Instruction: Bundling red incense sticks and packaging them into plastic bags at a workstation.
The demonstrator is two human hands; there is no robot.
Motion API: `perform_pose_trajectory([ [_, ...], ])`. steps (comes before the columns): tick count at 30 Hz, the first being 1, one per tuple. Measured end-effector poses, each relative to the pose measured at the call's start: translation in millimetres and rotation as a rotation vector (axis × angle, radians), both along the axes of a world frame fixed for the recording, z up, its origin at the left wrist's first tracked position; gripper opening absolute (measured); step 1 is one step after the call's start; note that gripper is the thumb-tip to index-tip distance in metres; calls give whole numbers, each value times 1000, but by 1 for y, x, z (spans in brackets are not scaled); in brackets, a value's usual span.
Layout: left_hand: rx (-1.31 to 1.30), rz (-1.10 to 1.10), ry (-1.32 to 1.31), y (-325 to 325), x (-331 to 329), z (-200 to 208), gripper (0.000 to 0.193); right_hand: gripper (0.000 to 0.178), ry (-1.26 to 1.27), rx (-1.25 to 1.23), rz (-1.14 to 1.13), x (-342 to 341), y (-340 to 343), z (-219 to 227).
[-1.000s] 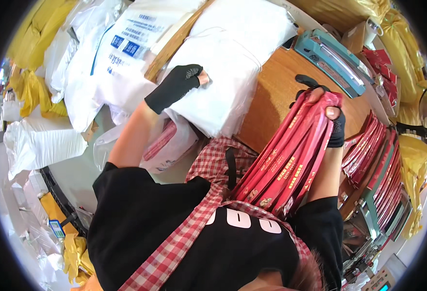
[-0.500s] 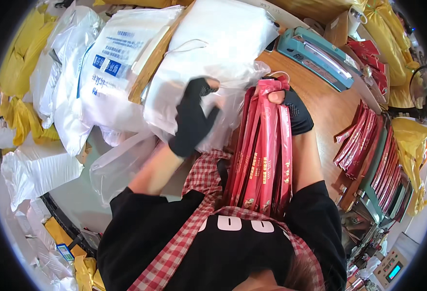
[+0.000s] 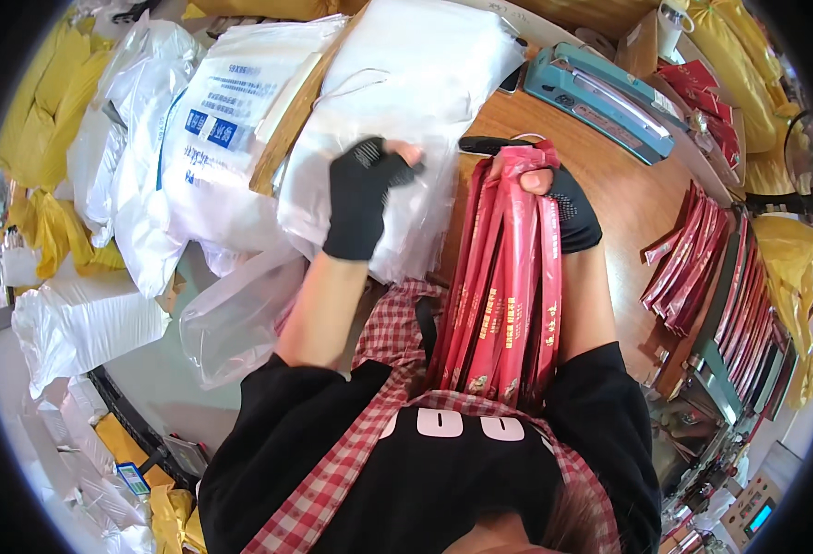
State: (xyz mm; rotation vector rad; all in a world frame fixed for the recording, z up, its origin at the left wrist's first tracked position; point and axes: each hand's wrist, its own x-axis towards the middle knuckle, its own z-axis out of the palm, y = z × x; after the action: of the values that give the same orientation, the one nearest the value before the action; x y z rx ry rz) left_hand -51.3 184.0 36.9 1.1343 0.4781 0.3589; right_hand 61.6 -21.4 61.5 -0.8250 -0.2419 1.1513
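My right hand (image 3: 568, 208), in a black fingerless glove, is closed around the top of a bundle of long, narrow red packets (image 3: 503, 277). The packets hang down in front of my checked apron (image 3: 397, 323), and gold print runs along them. My left hand (image 3: 365, 198), gloved the same way, is over a stack of clear plastic bags (image 3: 425, 65). Its fingers are curled in toward the thumb at the stack's right part; whether they pinch a bag cannot be made out.
A teal bag sealer (image 3: 600, 102) stands at the back right of the wooden table (image 3: 614, 198). More red packets (image 3: 688, 258) lie in rows at the right. White printed bags (image 3: 231, 111) are piled on the left, with yellow bags (image 3: 51, 102) beyond.
My left hand's thumb and fingers have drawn together over the bags. Crumpled clear plastic beside the red packets has moved left, uncovering a dark oval thing. My right hand keeps its hold.
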Motion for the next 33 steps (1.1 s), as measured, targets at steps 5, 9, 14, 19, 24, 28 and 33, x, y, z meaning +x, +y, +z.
perform_pose_trajectory([
  [5,263,-212,82,-14,15,5,9,52,-36,55,-3,-10,8,19],
  [9,-209,-335,-1,-17,7,7,14,44,-59,11,-111,-13,4,29],
  [14,-733,-94,-40,-9,-18,16,12,41,20,-141,-259,2,-42,-25],
  [19,1103,409,-180,-34,20,16,9,46,-64,-142,-404,-4,-54,-31],
  [24,826,132,-237,-89,52,40,9,53,-191,13,-302,-14,-57,9],
  [28,973,27,-427,-135,51,79,7,40,-204,213,-281,-5,-53,-2],
  [33,1410,-186,-651,-161,43,71,7,47,-404,213,-398,-5,-67,1],
])
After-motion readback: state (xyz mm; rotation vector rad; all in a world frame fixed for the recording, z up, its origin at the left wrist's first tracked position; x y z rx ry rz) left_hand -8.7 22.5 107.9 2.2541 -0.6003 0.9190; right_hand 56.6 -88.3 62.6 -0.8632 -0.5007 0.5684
